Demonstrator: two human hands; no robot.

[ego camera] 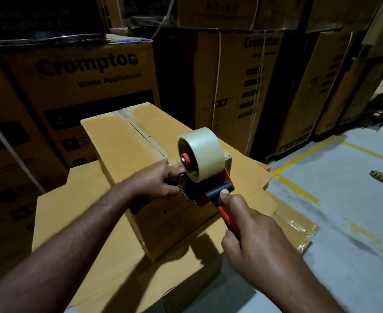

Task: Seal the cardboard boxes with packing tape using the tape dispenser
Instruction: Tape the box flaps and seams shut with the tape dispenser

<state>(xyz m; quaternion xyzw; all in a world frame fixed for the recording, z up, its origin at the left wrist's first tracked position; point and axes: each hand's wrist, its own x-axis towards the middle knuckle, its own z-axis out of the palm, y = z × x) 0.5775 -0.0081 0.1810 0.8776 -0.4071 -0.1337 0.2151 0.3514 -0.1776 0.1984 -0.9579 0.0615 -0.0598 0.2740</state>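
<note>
Right hand (251,224) grips red-handled tape dispenser (205,177) over matte cardboard box (127,141).

Matt cardboard box (127,134), glossy tape roll (205,150)

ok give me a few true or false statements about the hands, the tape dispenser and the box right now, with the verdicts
1. The right hand holds the tape dispenser by its red handle. True.
2. The tape roll on the dispenser is brown. False: it is pale and clear-looking.
3. The left hand is at the front of the dispenser, at the near edge of the small box. True.
4. The small box sits directly on the floor. False: it rests on a larger cardboard box.
5. The stacked boxes behind are blank. False: they read "Crompton".
</note>
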